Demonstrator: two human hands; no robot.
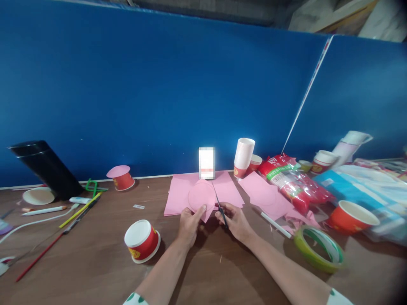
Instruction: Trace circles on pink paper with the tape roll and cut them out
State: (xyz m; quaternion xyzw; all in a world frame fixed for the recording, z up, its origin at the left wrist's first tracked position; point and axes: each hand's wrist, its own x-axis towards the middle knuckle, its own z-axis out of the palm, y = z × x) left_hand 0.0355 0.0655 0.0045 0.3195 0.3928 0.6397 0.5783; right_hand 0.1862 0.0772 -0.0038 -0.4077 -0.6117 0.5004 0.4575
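My left hand (190,224) pinches the lower edge of a pink paper piece (201,197) with a round outline on it. In my right hand (234,220) is a pair of scissors (221,210), its blades pointing up and away along the right side of that piece. Beneath and behind lies a stack of pink paper sheets (178,192) on the brown table. A red paper cup (143,240) with its white base upward stands left of my left forearm. Whether the blades touch the paper, I cannot tell.
A pink-topped red cup (122,178), black bottle (47,171) and pens (44,210) lie left. Rightward are stacked white cups (244,154), pink offcuts (267,197), a red plastic bag (286,182), an orange-red cup (351,220) and a tape roll (299,243). A blue partition (159,84) stands behind.
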